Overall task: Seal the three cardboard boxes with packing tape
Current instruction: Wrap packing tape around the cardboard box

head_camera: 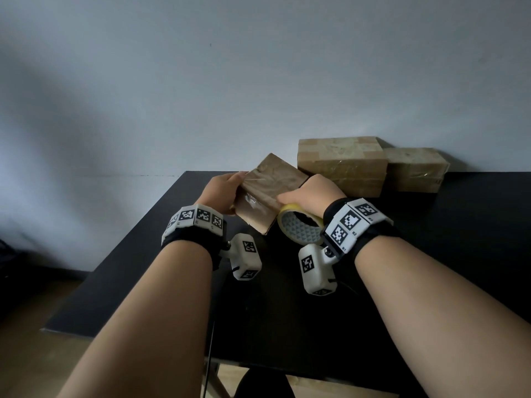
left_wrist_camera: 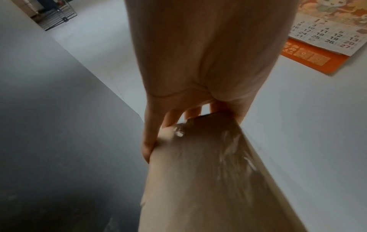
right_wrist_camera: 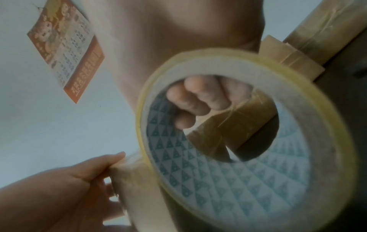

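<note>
A small cardboard box (head_camera: 275,179) wrapped in glossy tape is held tilted above the black table (head_camera: 431,254). My left hand (head_camera: 221,193) grips its left end, thumb on top and fingers behind; in the left wrist view the left hand (left_wrist_camera: 190,78) clasps the box (left_wrist_camera: 208,172). My right hand (head_camera: 313,193) lies on the box's near right edge and holds a yellowish packing tape roll (head_camera: 298,228). Its curled fingers (right_wrist_camera: 198,97) reach through the core of the tape roll (right_wrist_camera: 248,172). Two more taped boxes, a larger one (head_camera: 342,165) and a smaller one (head_camera: 413,168), stand at the back.
The two back boxes sit against the pale wall at the table's far right. A wall calendar (left_wrist_camera: 327,31) hangs above, also visible as the calendar (right_wrist_camera: 65,51) in the right wrist view. The table's left edge drops to the floor.
</note>
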